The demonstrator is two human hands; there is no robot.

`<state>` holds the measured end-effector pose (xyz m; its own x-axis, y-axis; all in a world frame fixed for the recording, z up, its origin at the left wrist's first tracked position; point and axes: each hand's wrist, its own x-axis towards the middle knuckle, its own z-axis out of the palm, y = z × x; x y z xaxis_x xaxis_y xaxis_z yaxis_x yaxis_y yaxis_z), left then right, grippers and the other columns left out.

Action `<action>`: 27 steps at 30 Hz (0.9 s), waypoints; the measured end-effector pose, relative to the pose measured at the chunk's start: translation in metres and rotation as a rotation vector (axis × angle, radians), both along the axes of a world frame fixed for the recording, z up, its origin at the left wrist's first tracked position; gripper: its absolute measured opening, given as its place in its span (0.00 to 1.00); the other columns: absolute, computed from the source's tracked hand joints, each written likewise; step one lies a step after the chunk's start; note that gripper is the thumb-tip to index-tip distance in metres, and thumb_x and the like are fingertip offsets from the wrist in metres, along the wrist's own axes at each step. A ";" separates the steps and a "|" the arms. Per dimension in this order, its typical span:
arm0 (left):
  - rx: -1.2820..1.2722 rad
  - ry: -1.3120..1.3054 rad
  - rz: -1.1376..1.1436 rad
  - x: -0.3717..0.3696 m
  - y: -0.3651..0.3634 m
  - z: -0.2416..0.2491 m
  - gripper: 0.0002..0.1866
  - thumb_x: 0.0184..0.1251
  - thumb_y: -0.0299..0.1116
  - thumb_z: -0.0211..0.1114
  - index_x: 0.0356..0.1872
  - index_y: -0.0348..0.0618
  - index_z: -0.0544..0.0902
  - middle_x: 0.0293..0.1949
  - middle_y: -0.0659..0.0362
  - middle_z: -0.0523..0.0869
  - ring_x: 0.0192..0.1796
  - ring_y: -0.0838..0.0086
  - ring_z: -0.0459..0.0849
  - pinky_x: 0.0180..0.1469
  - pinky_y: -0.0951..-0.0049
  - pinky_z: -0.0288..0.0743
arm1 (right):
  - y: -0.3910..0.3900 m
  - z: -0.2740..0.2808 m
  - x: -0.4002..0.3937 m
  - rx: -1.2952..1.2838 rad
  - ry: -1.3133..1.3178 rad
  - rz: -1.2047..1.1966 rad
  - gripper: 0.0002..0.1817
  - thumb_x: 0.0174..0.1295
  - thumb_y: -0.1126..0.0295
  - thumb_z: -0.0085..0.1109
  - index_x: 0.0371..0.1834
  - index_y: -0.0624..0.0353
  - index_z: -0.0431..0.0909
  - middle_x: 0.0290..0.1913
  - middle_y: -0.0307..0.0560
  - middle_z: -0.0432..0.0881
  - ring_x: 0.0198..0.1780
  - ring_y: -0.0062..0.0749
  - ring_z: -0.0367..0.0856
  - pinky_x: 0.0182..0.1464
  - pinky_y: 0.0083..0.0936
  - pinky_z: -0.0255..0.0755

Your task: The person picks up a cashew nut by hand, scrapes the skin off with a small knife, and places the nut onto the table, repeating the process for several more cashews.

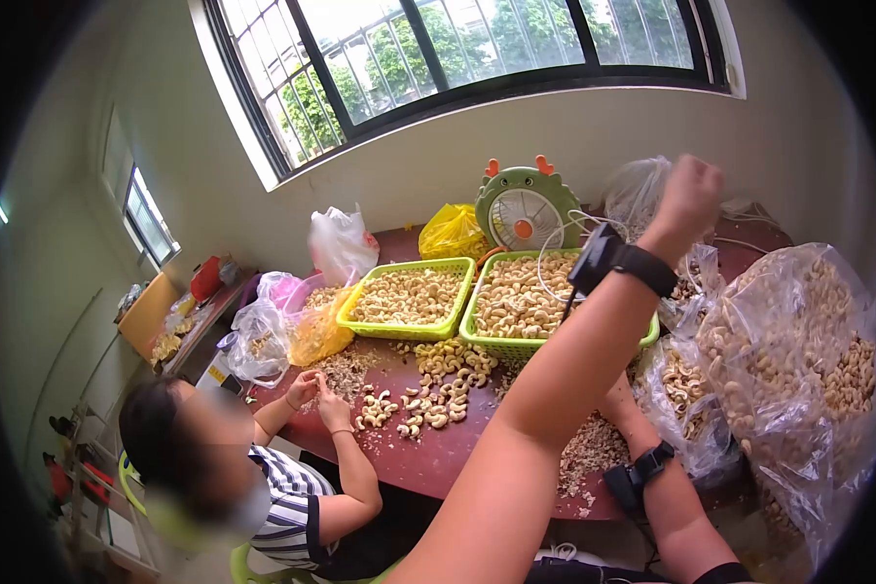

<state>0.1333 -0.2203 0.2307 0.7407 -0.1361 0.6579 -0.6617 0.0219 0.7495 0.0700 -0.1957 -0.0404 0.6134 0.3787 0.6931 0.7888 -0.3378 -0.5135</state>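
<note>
My left hand (691, 190) is raised at the upper right, in front of a clear plastic bag (638, 185). Its fingers look curled closed, a little blurred; what they hold, if anything, does not show. My right hand (615, 397) is low over the table edge, mostly behind my left forearm, with its fingers hidden. Below it lies a heap of brownish crumbs and skins (592, 453). Two green baskets (469, 310) of cashews stand side by side; my left forearm crosses in front of the right one. Loose cashews (443, 404) lie on the dark red table (409, 462).
A co-worker in a striped shirt (292, 506) sits at the left, hands (323, 394) together over the table. Large clear bags of cashews (798, 341) crowd the right side. A green fan (526, 209), a yellow bag (453, 231) and a white bag (343, 248) stand at the back.
</note>
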 end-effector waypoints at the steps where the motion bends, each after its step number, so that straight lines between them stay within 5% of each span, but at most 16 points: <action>1: -0.157 0.073 0.007 -0.001 0.017 0.012 0.13 0.62 0.35 0.53 0.35 0.32 0.70 0.27 0.57 0.75 0.28 0.75 0.73 0.32 0.76 0.69 | -0.001 -0.004 0.002 0.007 0.279 0.012 0.04 0.49 0.71 0.53 0.24 0.60 0.74 0.25 0.48 0.77 0.24 0.42 0.75 0.22 0.31 0.68; 3: -0.313 0.146 0.017 -0.003 0.031 0.023 0.13 0.63 0.35 0.51 0.36 0.33 0.69 0.28 0.57 0.74 0.29 0.76 0.72 0.33 0.75 0.69 | 0.000 0.006 -0.001 -0.001 0.114 0.026 0.06 0.50 0.70 0.53 0.25 0.61 0.74 0.25 0.49 0.77 0.24 0.43 0.75 0.22 0.30 0.68; 6: -0.521 0.061 0.319 0.004 0.019 0.017 0.11 0.63 0.34 0.52 0.36 0.34 0.68 0.28 0.57 0.74 0.29 0.76 0.72 0.32 0.75 0.68 | 0.009 0.024 -0.010 0.061 -0.114 0.024 0.07 0.51 0.68 0.53 0.26 0.62 0.74 0.24 0.50 0.77 0.22 0.43 0.74 0.22 0.30 0.68; 8: -0.304 0.092 0.203 0.008 -0.005 0.002 0.10 0.63 0.32 0.51 0.36 0.35 0.68 0.29 0.57 0.73 0.29 0.77 0.72 0.31 0.77 0.68 | 0.013 0.024 -0.010 0.138 -0.177 0.008 0.08 0.51 0.68 0.54 0.27 0.62 0.74 0.24 0.50 0.76 0.22 0.44 0.73 0.22 0.30 0.67; 15: -0.355 0.163 0.052 -0.011 0.017 -0.023 0.10 0.62 0.32 0.52 0.38 0.36 0.68 0.33 0.57 0.74 0.32 0.78 0.74 0.31 0.79 0.69 | 0.012 0.024 -0.008 0.321 -0.158 -0.005 0.11 0.52 0.65 0.52 0.25 0.64 0.73 0.20 0.50 0.75 0.21 0.44 0.73 0.22 0.31 0.67; 18: -0.444 0.308 0.020 -0.045 0.061 -0.030 0.13 0.61 0.31 0.53 0.43 0.35 0.67 0.38 0.57 0.73 0.37 0.75 0.77 0.34 0.76 0.73 | 0.001 0.016 -0.005 0.092 0.053 0.019 0.18 0.55 0.61 0.49 0.18 0.66 0.72 0.14 0.47 0.72 0.17 0.37 0.71 0.21 0.29 0.64; 20: -0.534 0.344 0.005 -0.069 0.090 -0.042 0.16 0.60 0.31 0.55 0.46 0.34 0.66 0.39 0.57 0.73 0.38 0.73 0.78 0.38 0.74 0.75 | -0.001 0.014 -0.006 0.090 0.505 -0.022 0.24 0.58 0.57 0.46 0.13 0.66 0.69 0.09 0.44 0.66 0.14 0.27 0.67 0.19 0.25 0.61; 27: -0.781 0.548 0.072 -0.115 0.183 -0.146 0.16 0.55 0.22 0.57 0.46 0.39 0.66 0.39 0.53 0.78 0.33 0.76 0.78 0.35 0.78 0.75 | 0.002 0.022 -0.011 0.148 0.531 -0.002 0.26 0.59 0.55 0.46 0.11 0.66 0.68 0.09 0.39 0.65 0.13 0.20 0.63 0.18 0.21 0.59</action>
<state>0.0183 -0.0368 0.0847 0.9621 0.2526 0.1031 -0.2428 0.6197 0.7463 0.0589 -0.1941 -0.0180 0.8939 0.2988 0.3342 0.4079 -0.2333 -0.8827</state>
